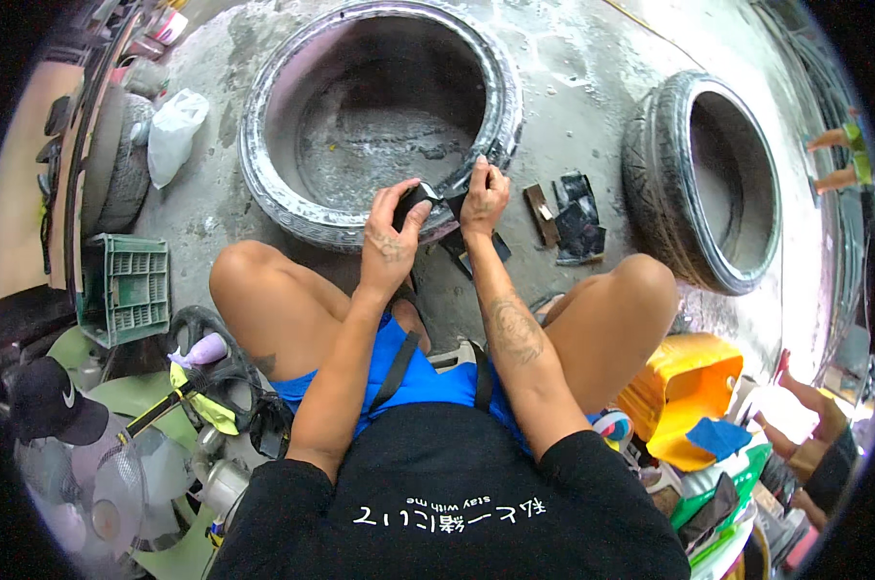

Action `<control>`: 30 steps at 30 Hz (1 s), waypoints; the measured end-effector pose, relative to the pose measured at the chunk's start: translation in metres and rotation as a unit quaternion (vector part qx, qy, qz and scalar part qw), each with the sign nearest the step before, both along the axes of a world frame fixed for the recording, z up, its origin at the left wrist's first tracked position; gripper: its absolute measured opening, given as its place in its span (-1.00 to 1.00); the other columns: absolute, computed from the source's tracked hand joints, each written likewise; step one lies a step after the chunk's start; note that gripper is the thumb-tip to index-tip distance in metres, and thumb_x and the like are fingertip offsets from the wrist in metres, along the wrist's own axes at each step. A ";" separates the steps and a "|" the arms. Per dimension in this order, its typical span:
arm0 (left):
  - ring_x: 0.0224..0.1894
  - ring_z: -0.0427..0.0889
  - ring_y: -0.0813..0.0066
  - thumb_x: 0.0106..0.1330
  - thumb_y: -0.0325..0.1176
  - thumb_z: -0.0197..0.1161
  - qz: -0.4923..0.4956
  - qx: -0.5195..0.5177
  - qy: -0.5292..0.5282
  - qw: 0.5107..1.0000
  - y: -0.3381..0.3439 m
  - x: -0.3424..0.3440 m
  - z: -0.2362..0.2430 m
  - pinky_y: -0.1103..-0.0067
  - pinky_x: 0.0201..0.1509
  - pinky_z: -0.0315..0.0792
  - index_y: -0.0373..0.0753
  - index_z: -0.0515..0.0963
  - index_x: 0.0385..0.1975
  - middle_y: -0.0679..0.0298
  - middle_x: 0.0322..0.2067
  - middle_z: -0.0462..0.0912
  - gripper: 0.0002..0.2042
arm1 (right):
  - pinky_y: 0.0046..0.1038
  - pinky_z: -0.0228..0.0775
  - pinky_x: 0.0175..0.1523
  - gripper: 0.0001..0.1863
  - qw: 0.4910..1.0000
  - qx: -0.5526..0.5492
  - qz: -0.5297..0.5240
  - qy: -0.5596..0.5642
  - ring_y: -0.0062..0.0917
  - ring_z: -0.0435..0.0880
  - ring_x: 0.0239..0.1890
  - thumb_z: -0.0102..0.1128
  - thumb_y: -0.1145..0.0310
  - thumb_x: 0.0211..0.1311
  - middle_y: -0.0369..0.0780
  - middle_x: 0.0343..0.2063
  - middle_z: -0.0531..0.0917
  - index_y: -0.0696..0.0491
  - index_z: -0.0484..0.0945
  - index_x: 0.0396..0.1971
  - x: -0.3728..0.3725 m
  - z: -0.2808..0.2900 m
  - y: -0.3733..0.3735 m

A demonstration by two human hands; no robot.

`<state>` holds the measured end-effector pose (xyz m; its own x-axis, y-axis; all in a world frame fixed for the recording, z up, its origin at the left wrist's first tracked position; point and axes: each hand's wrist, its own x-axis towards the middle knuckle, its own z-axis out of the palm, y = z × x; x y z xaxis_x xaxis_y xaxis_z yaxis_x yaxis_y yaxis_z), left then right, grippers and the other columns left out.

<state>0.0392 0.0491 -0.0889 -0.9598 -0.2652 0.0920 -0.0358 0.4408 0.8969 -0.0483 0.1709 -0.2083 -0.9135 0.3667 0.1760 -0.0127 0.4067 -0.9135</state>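
Note:
In front of my knees a large black tire (257,164) lies on its side, its rim smeared with whitish dust. Over its near edge, my left hand (391,237) is closed on a black rubber-like strip (418,197) with a pale edge. The strip appears to run across to my right hand (484,203), whose fingers are pinched together beside the tire's near right rim. My fingers hide part of the strip, so its full shape cannot be made out. Black flat pieces (578,217) and a brown block (542,216) lie on the floor to the right.
A second tire (657,184) stands at the right. On the left are a green crate (133,288), a white plastic bag (176,135) and a fan (118,483). A yellow container (684,387) lies at lower right. Other people's limbs (829,164) show at the right edge.

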 end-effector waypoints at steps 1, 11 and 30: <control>-0.02 0.59 0.14 0.35 -0.34 0.28 -0.003 -0.006 0.005 1.000 -0.001 -0.002 -0.004 0.41 0.13 0.42 -0.31 0.56 0.04 0.05 -0.13 0.59 -0.69 | -0.19 0.27 -0.13 -0.62 1.000 -0.008 0.005 -0.006 -0.19 0.44 -0.29 0.12 0.20 0.37 -0.14 -0.48 0.55 0.19 0.50 -0.55 0.000 0.001 -0.004; 0.00 0.54 0.04 0.31 -0.41 0.26 -0.047 -0.130 0.011 0.990 -0.003 -0.020 -0.011 0.33 0.16 0.36 -0.34 0.57 -0.01 0.02 -0.06 0.62 -0.72 | -0.26 0.23 -0.02 -0.71 0.999 0.010 -0.047 0.026 -0.29 0.44 -0.22 0.21 0.19 0.30 -0.27 -0.39 0.58 0.08 0.57 -0.52 -0.004 0.002 -0.011; -0.06 0.57 0.06 0.31 -0.40 0.23 -0.079 -0.150 -0.009 0.985 0.006 -0.048 -0.014 0.36 0.13 0.37 -0.33 0.60 -0.06 0.04 -0.12 0.65 -0.75 | -0.16 0.14 0.19 -0.77 0.999 -0.015 -0.035 -0.019 -0.26 0.44 -0.10 0.25 0.26 0.26 -0.26 -0.24 0.55 0.05 0.54 -0.53 -0.009 0.006 -0.005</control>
<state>-0.0090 0.0552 -0.1030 -0.9892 -0.0747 0.1261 0.0405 0.6878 0.7248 -0.0570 0.1658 -0.2027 -0.8909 0.4355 0.1287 0.0509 0.3773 -0.9247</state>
